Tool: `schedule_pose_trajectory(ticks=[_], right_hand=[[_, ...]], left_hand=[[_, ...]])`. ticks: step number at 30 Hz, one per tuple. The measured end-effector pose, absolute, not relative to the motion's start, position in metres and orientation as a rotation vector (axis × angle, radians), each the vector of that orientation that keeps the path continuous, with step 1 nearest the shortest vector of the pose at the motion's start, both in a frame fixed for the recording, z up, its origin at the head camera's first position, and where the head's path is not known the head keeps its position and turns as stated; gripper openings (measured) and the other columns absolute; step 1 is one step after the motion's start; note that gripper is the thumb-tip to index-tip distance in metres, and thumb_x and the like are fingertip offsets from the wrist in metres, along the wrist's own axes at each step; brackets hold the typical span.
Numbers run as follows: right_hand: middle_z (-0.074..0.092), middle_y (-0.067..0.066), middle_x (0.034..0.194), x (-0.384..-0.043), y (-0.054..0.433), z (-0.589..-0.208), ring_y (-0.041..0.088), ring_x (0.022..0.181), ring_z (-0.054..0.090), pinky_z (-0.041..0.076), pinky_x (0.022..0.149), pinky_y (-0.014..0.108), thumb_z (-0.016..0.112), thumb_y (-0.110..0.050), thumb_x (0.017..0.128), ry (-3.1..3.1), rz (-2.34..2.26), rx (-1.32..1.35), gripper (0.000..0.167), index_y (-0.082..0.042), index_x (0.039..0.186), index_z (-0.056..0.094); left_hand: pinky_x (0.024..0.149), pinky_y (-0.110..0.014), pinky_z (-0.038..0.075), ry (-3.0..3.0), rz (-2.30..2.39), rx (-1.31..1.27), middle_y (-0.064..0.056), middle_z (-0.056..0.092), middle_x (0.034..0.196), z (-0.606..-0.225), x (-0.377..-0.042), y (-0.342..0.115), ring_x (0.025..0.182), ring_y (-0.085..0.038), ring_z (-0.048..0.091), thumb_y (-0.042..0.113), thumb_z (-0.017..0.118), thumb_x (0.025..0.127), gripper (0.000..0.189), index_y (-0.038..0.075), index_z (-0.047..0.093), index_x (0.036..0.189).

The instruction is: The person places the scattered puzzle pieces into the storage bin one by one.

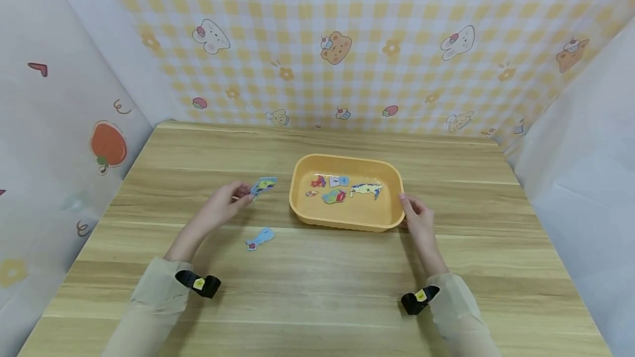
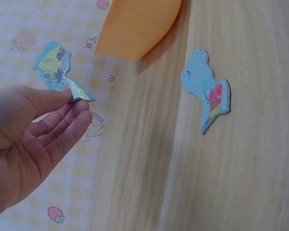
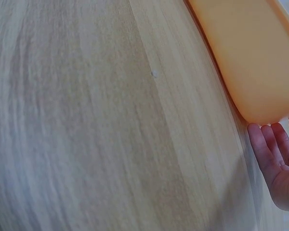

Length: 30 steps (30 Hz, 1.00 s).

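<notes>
My left hand (image 1: 229,201) pinches a flat, irregularly cut puzzle piece (image 2: 54,67) between thumb and fingertips, held up left of the yellow-orange plastic tray (image 1: 364,211). The piece is light blue with yellow-green and purple map-like patches. On the table below that hand lies a second puzzle piece (image 2: 196,77), blue with a red and green end. At the tray's right end my right hand (image 1: 420,222) holds the rim, thumb on top, and in the right wrist view its fingers (image 3: 266,149) lie against the outer wall.
Several loose puzzle pieces lie on the tray's floor, among them a pale piece with blue edges (image 1: 366,190) and a green and red one (image 1: 334,196). The wooden table (image 1: 317,291) meets a checked cloth (image 1: 392,81) at the back. White cloths hang at both sides.
</notes>
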State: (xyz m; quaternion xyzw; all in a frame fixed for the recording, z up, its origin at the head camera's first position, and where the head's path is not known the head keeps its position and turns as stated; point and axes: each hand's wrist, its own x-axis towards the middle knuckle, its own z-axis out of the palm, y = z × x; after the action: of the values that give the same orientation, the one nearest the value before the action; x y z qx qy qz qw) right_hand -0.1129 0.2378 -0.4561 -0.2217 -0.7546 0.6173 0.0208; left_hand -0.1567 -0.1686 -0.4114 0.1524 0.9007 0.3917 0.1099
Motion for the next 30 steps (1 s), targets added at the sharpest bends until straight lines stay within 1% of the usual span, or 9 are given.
schedule_pose_trajectory(ticks=[4, 8, 13, 15, 24, 30], right_hand=[[0.058, -0.008, 0.083, -0.113, 0.238, -0.457, 0.0, 0.061, 0.057, 0.051, 0.054, 0.015, 0.053, -0.042, 0.089, -2.336, 1.914, -0.692, 0.052, 0.0, 0.118, 0.056], [0.059, -0.008, 0.08, -0.113, 0.237, -0.454, 0.0, 0.06, 0.058, 0.051, 0.054, 0.016, 0.052, -0.038, 0.09, -2.321, 1.946, -0.687, 0.05, 0.002, 0.119, 0.055], [0.059, -0.008, 0.08, -0.114, 0.238, -0.455, 0.0, 0.061, 0.058, 0.051, 0.055, 0.016, 0.052, -0.04, 0.09, -2.332, 1.938, -0.695, 0.05, 0.001, 0.119, 0.055], [0.058, -0.008, 0.082, -0.114, 0.239, -0.458, 0.0, 0.061, 0.058, 0.051, 0.055, 0.016, 0.052, -0.042, 0.089, -2.335, 1.929, -0.695, 0.052, 0.001, 0.119, 0.055], [0.059, -0.006, 0.081, -0.115, 0.238, -0.461, 0.0, 0.06, 0.058, 0.051, 0.053, 0.016, 0.053, -0.043, 0.089, -2.326, 1.928, -0.7, 0.053, 0.002, 0.117, 0.056], [0.059, -0.005, 0.082, -0.115, 0.239, -0.46, 0.0, 0.06, 0.057, 0.051, 0.053, 0.016, 0.053, -0.043, 0.089, -2.319, 1.928, -0.704, 0.053, 0.001, 0.118, 0.056]], left_hand=[[0.086, -0.043, 0.048, 2.641, 1.136, 0.459, -0.018, 0.061, 0.103, -0.407, -0.16, -0.163, 0.098, -0.029, 0.056, 0.011, 0.05, 0.093, 0.022, -0.002, 0.054, 0.111], [0.086, -0.042, 0.049, 2.648, 1.124, 0.476, -0.017, 0.062, 0.102, -0.403, -0.163, -0.156, 0.098, -0.028, 0.057, 0.013, 0.05, 0.093, 0.022, -0.001, 0.054, 0.111], [0.085, -0.041, 0.049, 2.666, 1.09, 0.519, -0.014, 0.063, 0.1, -0.396, -0.168, -0.145, 0.096, -0.026, 0.058, 0.014, 0.05, 0.093, 0.02, 0.002, 0.056, 0.109], [0.084, -0.041, 0.05, 2.668, 1.082, 0.56, -0.014, 0.063, 0.099, -0.393, -0.17, -0.14, 0.094, -0.025, 0.058, 0.012, 0.051, 0.093, 0.019, 0.002, 0.056, 0.108], [0.08, -0.038, 0.052, 2.658, 1.06, 0.68, -0.017, 0.064, 0.097, -0.387, -0.179, -0.122, 0.089, -0.024, 0.06, 0.01, 0.052, 0.092, 0.017, 0.001, 0.059, 0.105], [0.08, -0.037, 0.052, 2.66, 1.021, 0.719, -0.015, 0.064, 0.097, -0.386, -0.183, -0.113, 0.088, -0.023, 0.06, 0.01, 0.052, 0.092, 0.018, 0.001, 0.06, 0.106]])
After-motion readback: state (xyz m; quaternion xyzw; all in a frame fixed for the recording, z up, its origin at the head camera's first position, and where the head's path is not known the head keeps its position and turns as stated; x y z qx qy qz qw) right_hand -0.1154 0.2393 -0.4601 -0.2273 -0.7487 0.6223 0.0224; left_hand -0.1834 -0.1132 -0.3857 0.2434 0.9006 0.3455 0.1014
